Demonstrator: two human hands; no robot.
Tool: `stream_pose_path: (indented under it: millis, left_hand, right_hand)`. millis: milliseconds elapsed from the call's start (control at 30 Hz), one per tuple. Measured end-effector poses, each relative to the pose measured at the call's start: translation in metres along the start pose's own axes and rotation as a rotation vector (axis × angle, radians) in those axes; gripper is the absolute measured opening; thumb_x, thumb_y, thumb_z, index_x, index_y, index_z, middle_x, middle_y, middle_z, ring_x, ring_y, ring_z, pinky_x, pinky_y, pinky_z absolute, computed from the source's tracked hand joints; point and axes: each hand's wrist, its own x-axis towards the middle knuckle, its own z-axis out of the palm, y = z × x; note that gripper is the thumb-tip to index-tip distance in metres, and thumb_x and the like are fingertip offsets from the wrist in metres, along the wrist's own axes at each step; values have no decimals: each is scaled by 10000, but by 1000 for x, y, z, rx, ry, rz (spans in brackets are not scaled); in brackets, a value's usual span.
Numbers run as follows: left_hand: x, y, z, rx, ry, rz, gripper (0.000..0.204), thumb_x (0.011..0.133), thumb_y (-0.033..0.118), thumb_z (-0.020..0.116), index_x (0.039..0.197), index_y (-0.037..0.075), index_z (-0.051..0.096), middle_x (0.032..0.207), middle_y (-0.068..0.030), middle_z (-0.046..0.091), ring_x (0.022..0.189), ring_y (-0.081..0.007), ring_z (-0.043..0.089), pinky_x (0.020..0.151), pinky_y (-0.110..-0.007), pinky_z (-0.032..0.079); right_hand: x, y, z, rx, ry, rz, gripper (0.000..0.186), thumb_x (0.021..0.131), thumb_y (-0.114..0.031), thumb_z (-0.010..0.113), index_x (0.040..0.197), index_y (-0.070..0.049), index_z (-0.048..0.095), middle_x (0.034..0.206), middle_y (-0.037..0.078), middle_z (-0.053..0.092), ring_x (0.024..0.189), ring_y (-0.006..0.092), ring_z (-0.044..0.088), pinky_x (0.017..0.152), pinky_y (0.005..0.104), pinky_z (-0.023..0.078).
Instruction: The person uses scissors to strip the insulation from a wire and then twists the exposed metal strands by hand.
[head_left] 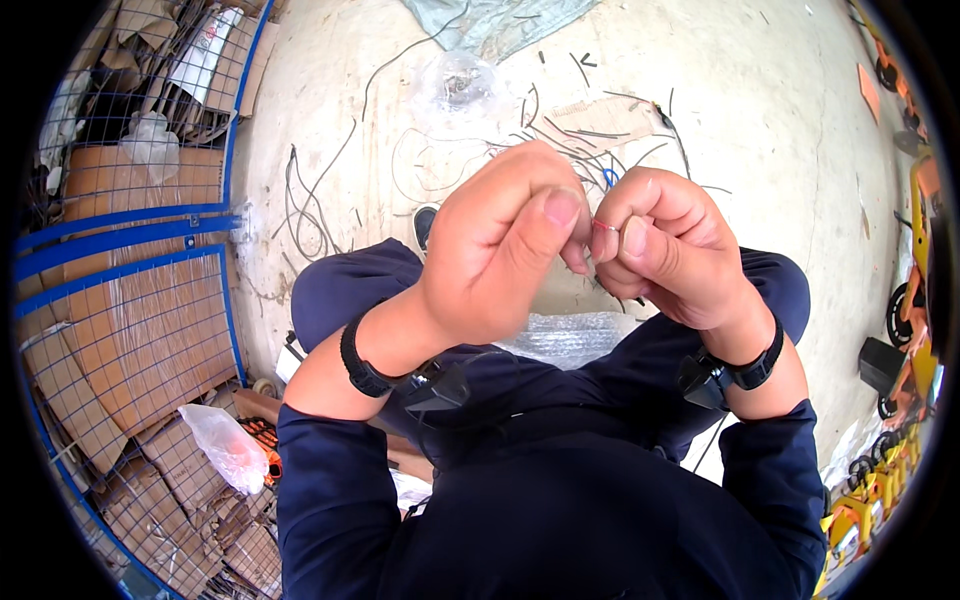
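Note:
My left hand (500, 245) and my right hand (680, 245) are raised in front of my knees, fingertips almost meeting. A thin red wire (602, 224) shows in the small gap between them. The right thumb and curled forefinger pinch it, and a pale bit shows by the thumb. My left fingers are closed at its other side, and the thumb hides most of what they grip. Beyond the hands, several cut black cable pieces (590, 132) lie on the floor beside a flat piece of cardboard (610, 118). A small blue loop (610, 178) lies among them.
A blue mesh cage (130, 235) with cardboard stands on the left, a plastic bag (225, 445) near it. A long black cable (355, 130), clear plastic (460, 85) and a blue-grey sheet (500, 25) lie ahead. Bubble wrap (565, 340) lies between my legs. Orange and yellow wheeled equipment (905, 330) lines the right.

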Motion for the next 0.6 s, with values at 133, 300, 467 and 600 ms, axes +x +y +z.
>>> stream_pose_path:
  millis: [133,300,467,600]
  left_hand:
    - [-1,10,6,-95,99,-211,271,1005,199,438,1022,-42,561,901,-122,580,674,-115,536,638,-233,449]
    - [-3,7,-3,-102,-81,-261,251,977,128,512,1138,-53,578,915,-115,610,733,-119,577,635,-230,459]
    - [2,4,-19,302,-174,-22,181,932,82,591,1061,-40,627,866,-93,617,730,-113,578,628,-220,460]
    - [2,8,-18,169,-172,-175,177,917,86,617,1051,-27,635,841,-74,618,711,-94,570,618,-213,450]
  right_hand:
    - [2,-2,-4,-21,-11,-3,152,971,-151,547,980,-15,614,851,44,645,555,32,394,477,195,309]
    - [1,-12,0,-244,59,-32,127,950,-107,571,961,1,637,836,34,651,646,61,502,571,209,400]
    - [-4,-18,-1,-648,151,-92,72,906,-46,616,918,12,657,779,29,633,662,70,525,607,212,420]
    - [-3,-20,-3,-851,126,-204,56,885,-23,628,911,10,665,739,35,621,622,72,513,585,212,418]
